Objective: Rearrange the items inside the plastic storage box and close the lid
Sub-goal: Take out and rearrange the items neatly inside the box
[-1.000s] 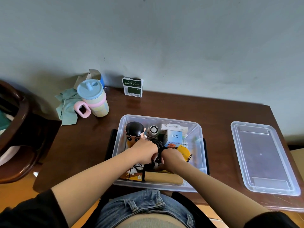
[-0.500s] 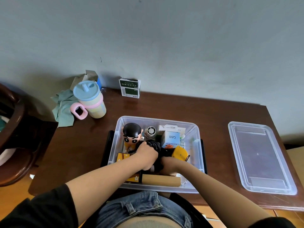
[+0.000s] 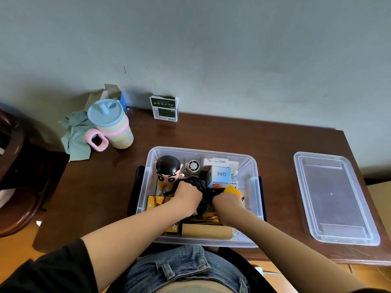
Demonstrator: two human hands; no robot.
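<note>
Both hands are down inside the storage box (image 3: 252, 187), working on a bundle of black cable (image 3: 200, 186) that sits between them. The left hand (image 3: 186, 198) is clenched around the cable's left side; the right hand (image 3: 227, 204) is curled against its right end, though whether it truly grasps the cable or the yellow thing (image 3: 232, 191) just beyond it cannot be told.

Compared with a second ago, the hands have sunk a little lower into the box and the cable looks more gathered, less of it showing loose above the knuckles. That suggests the coil is being packed down into the middle gap, which is probably one of the last bits of tidying.

Just past the left grip stands the doll (image 3: 168, 172), with a small fan (image 3: 193, 166) and a blue-and-white carton (image 3: 221, 175) beyond both grips. A wooden block (image 3: 206, 230) lies on the near side, under the wrists.

The lid (image 3: 336, 197) lies flat on the desk (image 3: 95, 187), well off to the right of the right grip, untouched, so closing is yet to come.
</note>
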